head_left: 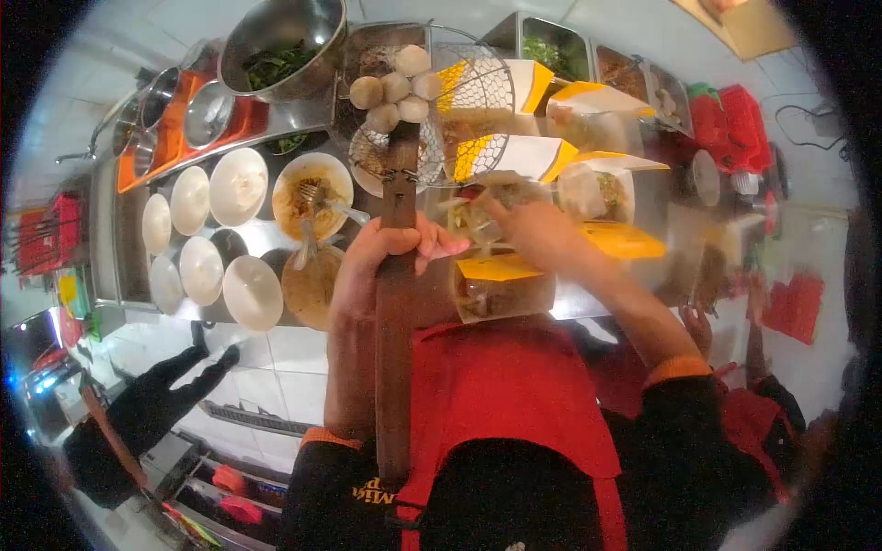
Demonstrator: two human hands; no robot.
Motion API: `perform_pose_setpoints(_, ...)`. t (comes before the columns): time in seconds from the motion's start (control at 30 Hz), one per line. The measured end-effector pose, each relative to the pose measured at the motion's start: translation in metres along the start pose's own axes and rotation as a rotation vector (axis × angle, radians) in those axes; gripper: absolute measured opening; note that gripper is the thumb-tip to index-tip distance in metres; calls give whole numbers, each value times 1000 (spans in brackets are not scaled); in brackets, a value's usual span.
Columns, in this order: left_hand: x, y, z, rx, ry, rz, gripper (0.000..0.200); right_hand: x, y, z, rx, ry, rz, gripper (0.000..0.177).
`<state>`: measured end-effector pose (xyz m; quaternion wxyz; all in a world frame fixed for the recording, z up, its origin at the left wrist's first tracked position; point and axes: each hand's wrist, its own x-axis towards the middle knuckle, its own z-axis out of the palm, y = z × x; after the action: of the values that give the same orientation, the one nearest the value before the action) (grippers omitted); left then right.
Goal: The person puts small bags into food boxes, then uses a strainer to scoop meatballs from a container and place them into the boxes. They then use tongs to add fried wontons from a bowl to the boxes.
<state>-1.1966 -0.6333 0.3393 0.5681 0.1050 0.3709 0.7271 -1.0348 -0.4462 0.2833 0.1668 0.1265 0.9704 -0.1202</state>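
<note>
The wire strainer [496, 87] is far-centre over the counter [574, 298], w/ a small pile of pale round pieces [395, 88], at least 6, at the far end of its handle. The brown handle [395, 349] runs straight back toward the person's body, prob. b/c its length keeps the hand clear of the load. The left hand [372, 255] is closed around it, thumb across the top.

The right hand [542, 230] is angled in from the right, fingertips down at an open box [467, 225]. It's blurry, so can't tell if they pinch anything or how wide they are.

More boxes w/ yellow-and-white flaps stand around it, incl. 1 just on the near side [505, 298]; flaps are up, prob. so the food stays reachable.

Left of the left hand: a sauce-stained bowl [292, 174] w/ utensils [310, 250] leaning in it, then 6 white bowls [239, 186] in 2 rows, prob. for quick reach. Far left, a steel bowl [322, 60] holds greens [276, 66]. Far right, a red crate [740, 129]; nearer, a co-worker's hand [698, 329].
</note>
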Motion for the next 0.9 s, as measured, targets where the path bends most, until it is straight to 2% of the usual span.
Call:
perform_pose_setpoints(0.07, -1, 1, -5, -42, -24, -27, 19, 6, -9, -10, -27, -46, 19, 25)
perform_pose_setpoints(0.13, -2, -1, -12, -93, -30, -36, 16, 10, -20, -30, 3, 157, 124, 22)
perform_pose_setpoints(0.27, 2, 0, -16, -106, -66, -42, 15, 38, -31, -22, -120, 21, 60, 20)
perform_pose_setpoints(0.33, 1, 3, -15, -94, -59, -35, 15, 58, -24, 3, -347, -169, -194, 19)
perform_pose_setpoints(0.53, -2, 2, -24, -39, -95, -9, 14, 65, -44, 7, -345, -298, -238, 21)
perform_pose_setpoints(0.57, -2, 3, -22, -47, -75, -9, 15, 64, -42, 12, -355, -289, -227, 21)
perform_pose_setpoints(0.63, 1, 6, -18, -42, -86, 9, 15, 70, -30, 38, -477, -179, -424, 24)
perform_pose_setpoints(0.67, 0, 5, -18, -41, -65, -1, 17, 74, -28, 49, -420, -108, -316, 28)
perform_pose_setpoints(0.7, 1, 5, -20, -41, -43, -11, 18, 76, -28, 44, -432, -94, -301, 28)
perform_pose_setpoints(0.77, 7, 5, -24, -52, -95, -19, 19, 75, -29, 37, -330, -228, -309, 32)
perform_pose_setpoints(0.8, 8, 7, -20, -65, -59, -8, 19, 76, -28, 35, -333, -216, -324, 39)
perform_pose_setpoints(0.83, 6, 7, -18, -80, -19, -1, 19, 70, -28, 33, -336, -217, -316, 39)
perform_pose_setpoints(0.9, 4, 6, -21, -77, -32, -8, 19, 66, -17, 11, 102, -308, -161, 47)
